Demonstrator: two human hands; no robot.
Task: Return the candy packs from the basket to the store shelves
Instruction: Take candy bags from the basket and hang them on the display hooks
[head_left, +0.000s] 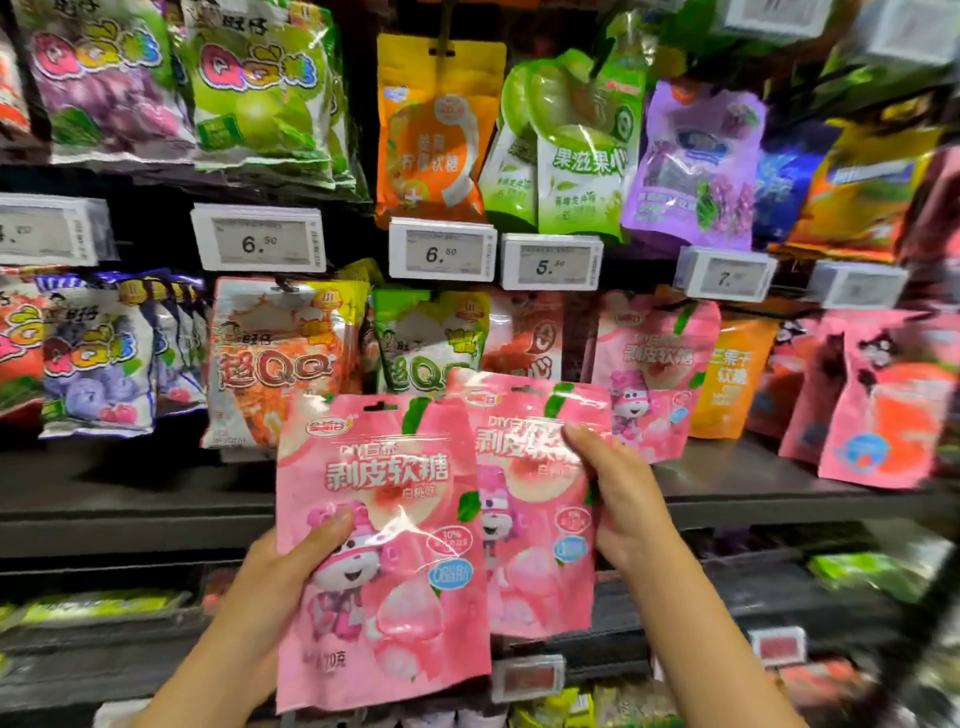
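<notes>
Two pink peach candy packs are held upright in front of the store shelves. The nearer pack (384, 545) is gripped at its left edge by the left hand (280, 577), thumb pressed on its front. The farther pack (530, 499), partly overlapped by the first, is pinched at its right edge by the right hand (623, 499). Just behind, a matching pink pack (654, 364) hangs beneath a price tag (724, 278) on the dark shelf (753, 483).
</notes>
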